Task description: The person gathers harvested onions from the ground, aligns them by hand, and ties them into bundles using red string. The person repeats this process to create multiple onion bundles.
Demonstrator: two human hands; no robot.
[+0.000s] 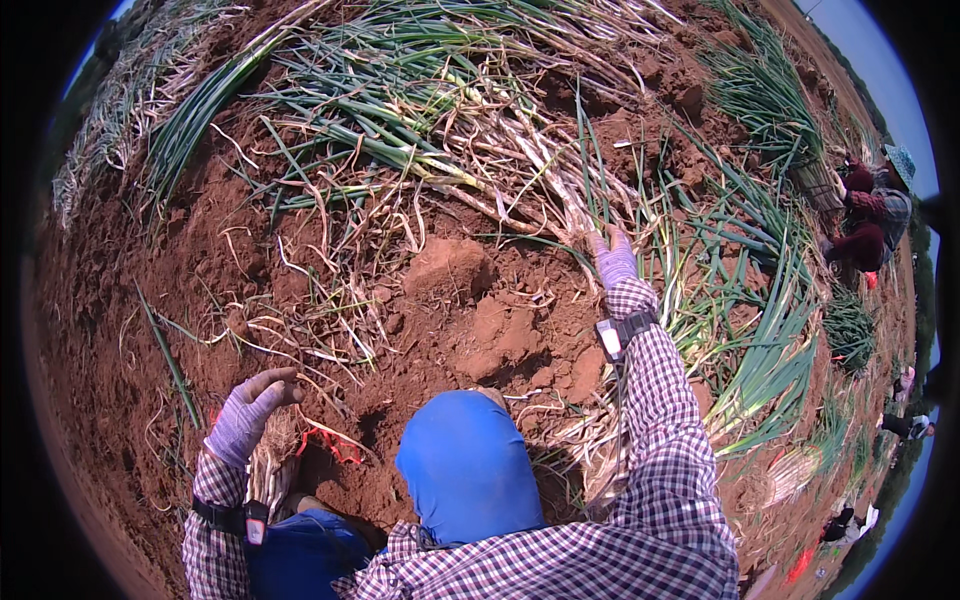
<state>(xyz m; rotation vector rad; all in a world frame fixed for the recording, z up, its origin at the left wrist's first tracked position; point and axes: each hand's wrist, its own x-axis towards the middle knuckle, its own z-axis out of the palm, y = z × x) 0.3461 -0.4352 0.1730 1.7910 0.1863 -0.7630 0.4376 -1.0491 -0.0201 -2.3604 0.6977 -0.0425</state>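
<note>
My right hand [616,255], in a purple glove with bare fingertips, reaches to the root ends of green onions [551,169] lying in a heap on the soil. Its fingers touch the roots; whether they are closed on any stalk is hard to tell. My left hand [255,409], gloved the same way, is raised at the lower left with its fingers curved apart and nothing between them. Below it stands a bundle of green onions [270,469] with white stalks and matted roots, partly hidden by my sleeve. Red tape [330,442] lies beside that bundle.
Clods of red soil [448,270] lie before my blue-clad knee [469,465]. More loose green onions [772,352] spread on the right, with a tied bundle [793,472] beyond. A person in a hat [874,217] crouches at the far right by another bundle [817,184]. Others work farther off.
</note>
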